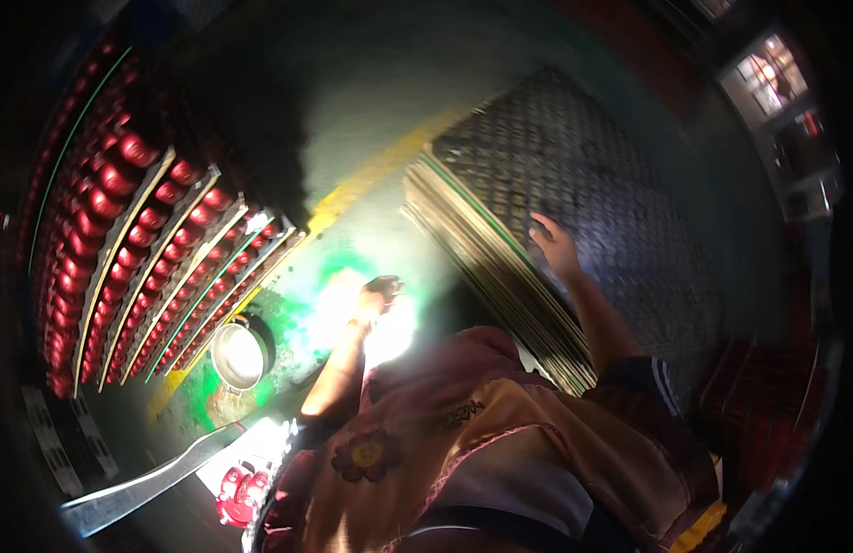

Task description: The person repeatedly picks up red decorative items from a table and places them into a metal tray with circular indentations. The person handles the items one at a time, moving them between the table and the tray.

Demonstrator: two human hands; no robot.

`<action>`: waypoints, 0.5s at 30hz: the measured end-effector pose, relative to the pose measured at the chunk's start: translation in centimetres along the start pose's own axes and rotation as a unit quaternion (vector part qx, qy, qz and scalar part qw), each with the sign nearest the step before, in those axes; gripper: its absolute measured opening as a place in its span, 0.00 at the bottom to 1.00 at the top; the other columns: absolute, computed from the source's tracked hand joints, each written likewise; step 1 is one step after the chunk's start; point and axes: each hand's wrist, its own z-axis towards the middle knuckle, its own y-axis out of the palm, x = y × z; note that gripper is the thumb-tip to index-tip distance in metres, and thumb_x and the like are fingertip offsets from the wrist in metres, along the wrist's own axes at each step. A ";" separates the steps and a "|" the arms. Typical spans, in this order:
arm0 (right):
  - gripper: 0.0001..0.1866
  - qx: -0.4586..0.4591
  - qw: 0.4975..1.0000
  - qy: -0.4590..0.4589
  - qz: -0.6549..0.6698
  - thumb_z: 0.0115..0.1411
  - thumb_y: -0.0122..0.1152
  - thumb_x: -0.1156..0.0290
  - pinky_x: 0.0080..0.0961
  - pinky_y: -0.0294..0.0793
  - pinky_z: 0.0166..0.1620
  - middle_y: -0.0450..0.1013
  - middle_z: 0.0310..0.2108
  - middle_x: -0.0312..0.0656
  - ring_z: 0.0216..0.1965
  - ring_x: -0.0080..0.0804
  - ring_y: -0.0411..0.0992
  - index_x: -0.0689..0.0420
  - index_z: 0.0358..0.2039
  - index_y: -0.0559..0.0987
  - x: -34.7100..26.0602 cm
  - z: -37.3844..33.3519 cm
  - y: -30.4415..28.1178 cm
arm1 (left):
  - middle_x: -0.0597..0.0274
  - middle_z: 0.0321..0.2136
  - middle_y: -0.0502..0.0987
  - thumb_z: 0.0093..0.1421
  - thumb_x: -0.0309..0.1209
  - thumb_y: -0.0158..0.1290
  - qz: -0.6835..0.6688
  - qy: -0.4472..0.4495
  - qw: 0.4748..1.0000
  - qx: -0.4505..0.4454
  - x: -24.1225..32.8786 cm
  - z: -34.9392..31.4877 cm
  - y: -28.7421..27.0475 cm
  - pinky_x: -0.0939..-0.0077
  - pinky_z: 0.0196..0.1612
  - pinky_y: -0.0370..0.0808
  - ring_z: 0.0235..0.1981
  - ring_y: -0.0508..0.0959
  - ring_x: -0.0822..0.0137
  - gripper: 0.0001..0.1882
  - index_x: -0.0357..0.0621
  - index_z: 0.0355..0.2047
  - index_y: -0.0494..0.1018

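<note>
My right hand [557,247] is over the near left part of a dark sheet with a grid of bumps [574,166], its fingers partly stretched out and apart, with nothing seen in them. Whether it touches the sheet I cannot tell. Under that sheet is a stack of thin boards [482,267] with pale edges and one green edge. My left hand [380,293] is to the left of the stack, above a strongly lit patch of floor. Glare and shadow blur its fingers, and nothing held can be made out.
On the left stand layers of glossy red round parts [104,203] with pale boards between them. A round metal pot [239,355] is on the floor near them. At lower left are a flat metal bar [150,484] and several red parts [240,493]. A yellow line [371,170] crosses the floor.
</note>
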 end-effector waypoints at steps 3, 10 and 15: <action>0.20 -0.072 0.986 -0.133 0.075 0.62 0.62 0.70 0.27 0.73 0.48 0.79 0.45 0.48 0.44 0.29 0.76 0.55 0.55 0.76 -7.5 7.0 7.9 | 0.56 0.43 0.81 0.64 0.26 0.52 -0.221 0.004 0.961 0.168 -0.5 -1.6 -8.2 0.68 0.40 0.79 0.39 0.82 0.61 0.02 0.46 0.37 0.73; 0.21 -0.234 0.941 -0.192 0.154 0.61 0.61 0.75 0.23 0.70 0.52 0.75 0.50 0.41 0.48 0.24 0.72 0.58 0.55 0.75 -22.5 19.0 23.4 | 0.60 0.44 0.81 0.64 0.32 0.54 -0.276 0.072 0.875 0.390 1.3 -10.3 -20.3 0.65 0.46 0.77 0.41 0.81 0.63 0.13 0.45 0.49 0.76; 0.22 -0.319 0.866 -0.311 0.229 0.60 0.61 0.75 0.25 0.68 0.56 0.71 0.54 0.42 0.54 0.29 0.69 0.54 0.56 0.76 -38.9 22.7 29.4 | 0.64 0.39 0.81 0.65 0.26 0.54 -0.251 0.190 0.795 0.518 6.1 -14.6 -29.6 0.81 0.35 0.74 0.33 0.78 0.72 0.11 0.41 0.47 0.77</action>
